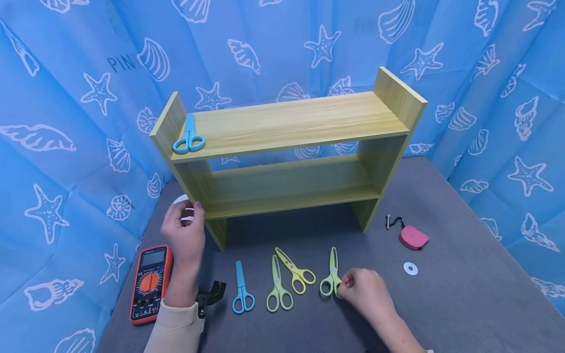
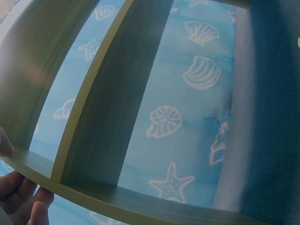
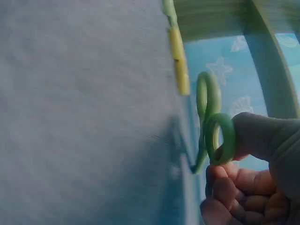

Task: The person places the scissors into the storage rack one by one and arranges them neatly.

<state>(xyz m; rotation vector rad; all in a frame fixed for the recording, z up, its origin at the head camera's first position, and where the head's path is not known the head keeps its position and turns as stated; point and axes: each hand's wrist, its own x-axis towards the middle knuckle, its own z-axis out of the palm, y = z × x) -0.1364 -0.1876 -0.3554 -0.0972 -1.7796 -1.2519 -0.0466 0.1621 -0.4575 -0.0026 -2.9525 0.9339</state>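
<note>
My left hand (image 1: 187, 240) grips the left side panel of a two-tier wooden shelf (image 1: 287, 120). In the left wrist view, its fingers (image 2: 40, 211) curl around the panel's outer side, with the thumb on the other side. My right hand (image 1: 368, 296) pinches one handle ring of light green scissors (image 1: 333, 267); the right wrist view shows that ring (image 3: 228, 140) between thumb and fingers. Left of them are yellow scissors (image 1: 294, 268), a second green pair (image 1: 276, 280) and blue scissors (image 1: 240, 280). Another blue pair (image 1: 190, 131) lies at the left end of the top shelf.
An orange-and-black multimeter (image 1: 152, 260) lies at the left beside my forearm. On the right are a pink tape measure (image 1: 412, 238), a small bolt (image 1: 388, 222) and a metal washer (image 1: 405, 266). Something white (image 1: 181, 198) shows behind my left hand. A blue patterned curtain (image 1: 282, 44) hangs behind the shelf.
</note>
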